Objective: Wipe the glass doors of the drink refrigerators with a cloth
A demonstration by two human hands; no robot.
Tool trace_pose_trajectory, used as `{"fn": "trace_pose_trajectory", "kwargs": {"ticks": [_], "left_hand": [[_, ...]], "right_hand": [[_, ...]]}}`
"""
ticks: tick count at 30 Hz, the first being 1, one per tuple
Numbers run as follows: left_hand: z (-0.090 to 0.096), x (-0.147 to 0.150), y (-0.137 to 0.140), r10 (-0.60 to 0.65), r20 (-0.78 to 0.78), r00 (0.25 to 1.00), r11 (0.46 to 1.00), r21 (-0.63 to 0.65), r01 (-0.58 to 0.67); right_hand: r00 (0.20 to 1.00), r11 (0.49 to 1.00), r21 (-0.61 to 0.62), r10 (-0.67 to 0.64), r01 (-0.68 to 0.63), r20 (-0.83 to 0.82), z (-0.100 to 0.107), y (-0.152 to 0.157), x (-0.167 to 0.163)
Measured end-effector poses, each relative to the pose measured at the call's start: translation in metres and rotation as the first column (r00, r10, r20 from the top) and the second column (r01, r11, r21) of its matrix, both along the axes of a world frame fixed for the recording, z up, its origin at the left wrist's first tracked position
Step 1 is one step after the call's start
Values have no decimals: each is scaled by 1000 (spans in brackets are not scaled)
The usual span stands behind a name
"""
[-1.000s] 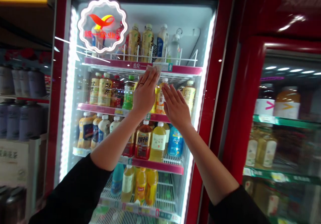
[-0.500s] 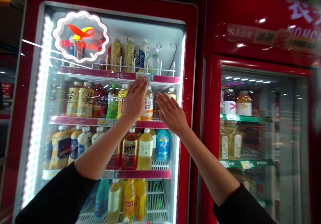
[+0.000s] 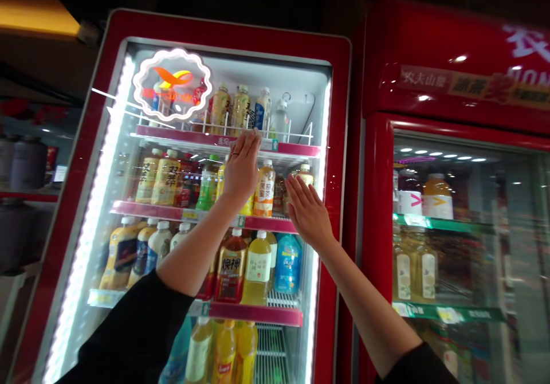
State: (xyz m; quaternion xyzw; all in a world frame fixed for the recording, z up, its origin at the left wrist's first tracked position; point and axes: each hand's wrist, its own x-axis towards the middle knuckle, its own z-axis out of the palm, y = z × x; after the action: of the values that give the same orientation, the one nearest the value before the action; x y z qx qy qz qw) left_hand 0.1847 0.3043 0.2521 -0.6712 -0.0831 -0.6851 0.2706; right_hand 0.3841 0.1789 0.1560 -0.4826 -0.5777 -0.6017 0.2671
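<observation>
My left hand [image 3: 242, 169] lies flat against the glass door [image 3: 206, 163] of a lit drinks fridge, its fingers stretched upward over the top shelf's pink strip. A ring shows on one finger. I cannot tell whether anything thin is under that palm. Lower and to the right, my right hand [image 3: 310, 212] is spread flat at the glass too, near its right side, with nothing visible in it. Behind the door, an orange-labelled tea bottle [image 3: 264, 189] stands between the two hands. A pale-capped bottle [image 3: 305, 173] is partly hidden by my right fingertips.
The red door frame [image 3: 339, 143] surrounds the glass. A glowing logo sign [image 3: 172, 85] sits at its upper left. Several bottles fill the shelves, including a blue bottle [image 3: 288, 263]. A second red fridge [image 3: 378, 200] stands close on the right. Dark shelving [image 3: 26, 195] is at the left.
The view has shifted, so the fridge appears lower and farther right. My left hand has moved slightly left across the glass relative to the bottles. My right hand keeps nearly the same place.
</observation>
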Motion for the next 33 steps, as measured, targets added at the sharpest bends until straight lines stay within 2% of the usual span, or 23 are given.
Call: {"fn": "trace_pose_trajectory", "kwargs": {"ticks": [4, 7, 9, 12, 15, 17, 19, 22, 24, 26, 29, 31, 33], "left_hand": [[-16, 19, -24, 100, -267, 958, 992, 99, -76], [-30, 3, -27, 199, -381, 903, 971, 200, -129], [-28, -14, -21, 224, -377, 899, 963, 225, -146], [-13, -21, -13, 190, -278, 942, 976, 153, -152], [-1, -1, -17, 122, -157, 980, 992, 35, -118], [-3, 17, -25, 103, -142, 984, 995, -1, -104], [-13, 27, -32, 110, -199, 974, 994, 12, -110], [-25, 18, -33, 149, -354, 923, 987, 104, -120], [-25, 2, -28, 185, -434, 882, 977, 176, -119], [-15, -11, -23, 211, -463, 861, 969, 218, -120], [6, -10, -21, 184, -403, 897, 978, 170, -124], [15, 6, -25, 128, -309, 943, 991, 83, -107], [16, 28, -32, 79, -224, 971, 997, 20, -77]], "right_hand": [[1000, 1000, 3, 5, -5, 24, 1, 0, 3], [999, 1000, 5, 5, -5, 32, 1, 0, 4], [1000, 1000, -2, 6, -6, 25, 1, 0, 3], [1000, 1000, -9, 7, -7, 14, 0, 0, 2], [1000, 1000, -21, 5, -5, 0, 0, 1, 2], [1000, 999, -46, 6, -6, -11, 1, 0, 3], [1000, 997, -82, 6, -7, -13, 4, -3, 5], [1000, 988, -154, 9, -5, 23, 10, -15, 10], [997, 981, -192, 10, 4, 75, 14, -27, 16], [993, 978, -208, 5, 21, 122, 16, -40, 24], [994, 988, -149, -20, 36, 104, 12, -51, 38], [999, 997, -74, -31, 33, 29, 5, -51, 46], [999, 1000, -20, -22, 21, -39, -3, -46, 52]]}}
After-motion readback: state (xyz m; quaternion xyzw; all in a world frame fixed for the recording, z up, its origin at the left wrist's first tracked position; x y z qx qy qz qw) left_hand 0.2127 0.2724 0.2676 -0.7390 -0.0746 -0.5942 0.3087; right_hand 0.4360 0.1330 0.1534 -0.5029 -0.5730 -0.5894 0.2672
